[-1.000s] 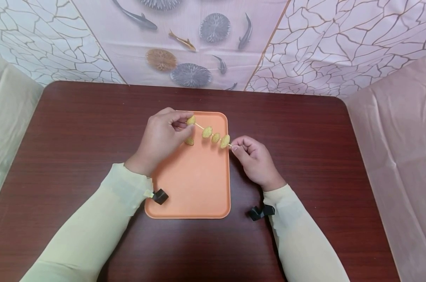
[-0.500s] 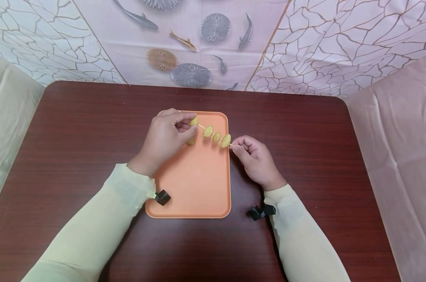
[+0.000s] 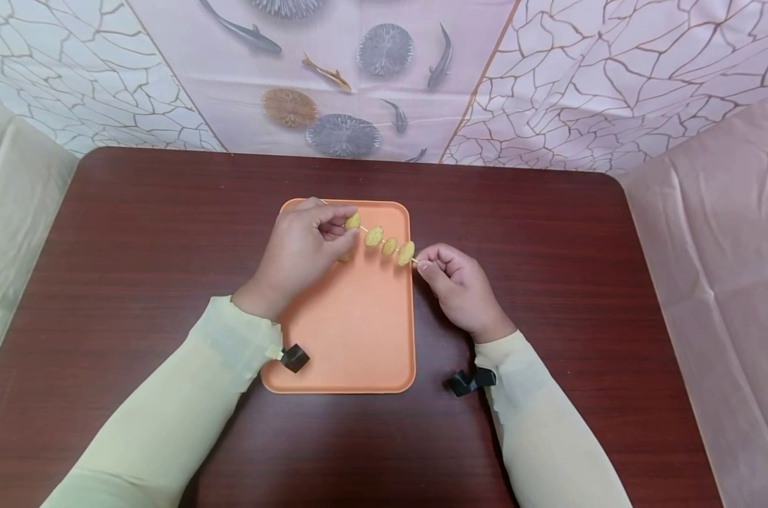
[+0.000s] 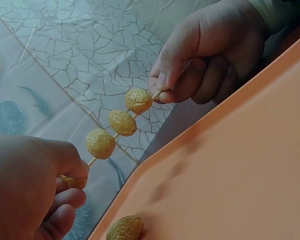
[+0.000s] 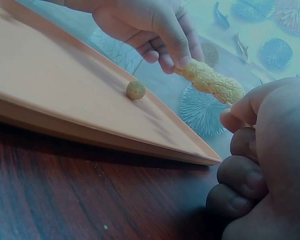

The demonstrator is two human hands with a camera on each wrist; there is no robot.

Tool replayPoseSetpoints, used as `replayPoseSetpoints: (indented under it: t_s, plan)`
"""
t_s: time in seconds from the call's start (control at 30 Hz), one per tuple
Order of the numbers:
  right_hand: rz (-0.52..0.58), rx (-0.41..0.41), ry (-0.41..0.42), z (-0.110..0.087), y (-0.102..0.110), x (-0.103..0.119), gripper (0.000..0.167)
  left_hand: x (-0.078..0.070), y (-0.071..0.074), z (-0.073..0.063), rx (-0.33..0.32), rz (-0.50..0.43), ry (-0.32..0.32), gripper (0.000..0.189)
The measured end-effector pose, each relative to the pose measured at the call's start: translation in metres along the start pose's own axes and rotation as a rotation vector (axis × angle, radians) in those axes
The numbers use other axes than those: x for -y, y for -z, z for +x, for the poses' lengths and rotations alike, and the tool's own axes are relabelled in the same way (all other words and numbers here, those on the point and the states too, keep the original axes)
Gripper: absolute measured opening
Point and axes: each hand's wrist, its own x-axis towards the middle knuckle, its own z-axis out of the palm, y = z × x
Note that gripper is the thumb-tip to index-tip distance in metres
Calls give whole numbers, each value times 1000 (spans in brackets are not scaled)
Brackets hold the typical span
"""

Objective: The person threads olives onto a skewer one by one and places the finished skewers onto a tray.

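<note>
A thin wooden skewer (image 4: 157, 94) hangs over the far end of an orange tray (image 3: 352, 339). Three yellow, wrinkled, oval balls are threaded on it, the middle ball (image 3: 389, 246) being the smallest. My right hand (image 3: 463, 289) pinches the skewer's near end between thumb and index finger, close to the last ball. With thumb and fingertips, my left hand (image 3: 295, 247) pinches another yellow wrinkled ball (image 3: 352, 221) on the skewer, a small gap from the three. A pale tip shows just beyond the left hand. One loose wrinkled ball (image 5: 136, 90) lies on the tray, mostly hidden in the head view.
The tray lies on a dark red-brown wooden table (image 3: 549, 233). A patterned cloth (image 3: 384, 77) with fish and round motifs hangs behind the table. Pale fabric (image 3: 708, 247) stands along both sides. Each wrist carries a small black camera (image 3: 294, 358).
My left hand has slid slightly right with its pinched ball, narrowing the gap to the other three. A bit of skewer tip now shows past that hand. The right hand has stayed still.
</note>
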Motion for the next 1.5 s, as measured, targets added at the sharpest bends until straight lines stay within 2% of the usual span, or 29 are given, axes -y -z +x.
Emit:
replayPoseSetpoints:
  t_s: [0.7, 1.1, 1.5]
  plan:
    - [11, 4, 8, 1, 0, 0, 18, -2, -3, -1, 14, -32, 6, 29]
    - [6, 7, 6, 2, 0, 0, 19, -2, -4, -1, 8, -18, -17, 29]
    - [9, 8, -1, 1, 1, 1, 20, -2, -4, -1, 19, -17, -8, 29]
